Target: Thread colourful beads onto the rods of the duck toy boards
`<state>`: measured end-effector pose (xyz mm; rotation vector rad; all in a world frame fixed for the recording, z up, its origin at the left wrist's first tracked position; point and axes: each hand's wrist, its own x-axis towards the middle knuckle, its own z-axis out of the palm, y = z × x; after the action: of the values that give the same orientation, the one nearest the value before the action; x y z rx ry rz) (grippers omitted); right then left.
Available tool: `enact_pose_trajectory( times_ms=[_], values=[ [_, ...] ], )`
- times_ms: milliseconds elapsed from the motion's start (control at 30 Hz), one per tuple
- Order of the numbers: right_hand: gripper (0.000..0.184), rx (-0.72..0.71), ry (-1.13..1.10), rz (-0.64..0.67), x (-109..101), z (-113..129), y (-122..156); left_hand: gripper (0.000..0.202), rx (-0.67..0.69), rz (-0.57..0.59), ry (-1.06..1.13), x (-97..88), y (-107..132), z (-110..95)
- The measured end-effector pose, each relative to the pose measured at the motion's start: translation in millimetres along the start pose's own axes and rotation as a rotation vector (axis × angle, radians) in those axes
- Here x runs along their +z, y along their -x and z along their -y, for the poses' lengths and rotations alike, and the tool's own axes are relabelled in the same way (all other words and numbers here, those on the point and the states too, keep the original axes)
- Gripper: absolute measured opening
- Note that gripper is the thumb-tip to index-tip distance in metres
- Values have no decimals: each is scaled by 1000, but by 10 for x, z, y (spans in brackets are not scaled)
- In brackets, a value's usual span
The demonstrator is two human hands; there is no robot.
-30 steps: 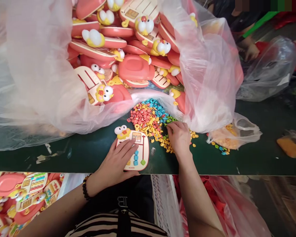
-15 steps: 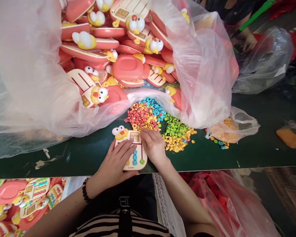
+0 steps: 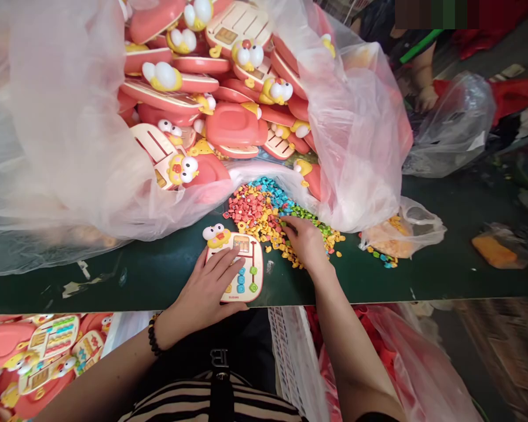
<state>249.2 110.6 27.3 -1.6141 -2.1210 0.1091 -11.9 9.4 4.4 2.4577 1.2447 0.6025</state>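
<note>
A cream sliding-bead toy board (image 3: 257, 258) with a red rim and a yellow duck head lies on the table's front part. Blue beads (image 3: 241, 280) and green beads (image 3: 253, 279) sit on its slots, and an orange bead shows partly beside my fingers. My left hand (image 3: 213, 275) rests flat across the board's left side, fingers stretched, hiding some slots. Over the heap of small red, yellow, blue and green beads (image 3: 250, 205), my right hand (image 3: 305, 240) reaches down with thumb and forefinger slightly apart. No bead is visible between them.
Behind the heap, a large clear plastic bag (image 3: 356, 135) holds many red duck-headed boards (image 3: 235, 129). A small bag of orange pieces (image 3: 385, 237) lies right. More bead-fitted boards (image 3: 53, 340) are below the table at left. Another person's hand (image 3: 426, 97) shows at upper right.
My right hand has moved from the board's upper right edge rightward to the bead heap. A second green bead now shows on the right slot. My left hand stays on the board.
</note>
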Motion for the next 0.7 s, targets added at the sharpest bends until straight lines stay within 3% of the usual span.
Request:
enact_pose_trajectory(
  times_ms=[67, 167, 267, 367, 500, 600, 700],
  values=[
    [20, -10, 39, 44, 48, -55, -40, 70, -3, 2, -5, -3, -1, -5],
    [21, 49, 47, -67, 20, 12, 24, 71, -8, 11, -7, -12, -4, -9],
    [24, 112, -94, -151, -17, 220, 168, 71, -7, 20, -7, -18, -5, -10],
    [22, 31, -252, -87, 80, 471, 292, 69, -16, 21, -7, -14, -7, -10],
    [23, -122, -218, -7, 231, 678, 378, 70, -15, 24, -13, -9, -12, -13],
    [22, -167, -231, 57, 140, 698, 435, 70, -9, 25, -17, -12, -13, -16],
    [19, -142, -311, 61, -52, 561, 425, 70, -13, 25, -7, -15, -9, -16]
  ],
)
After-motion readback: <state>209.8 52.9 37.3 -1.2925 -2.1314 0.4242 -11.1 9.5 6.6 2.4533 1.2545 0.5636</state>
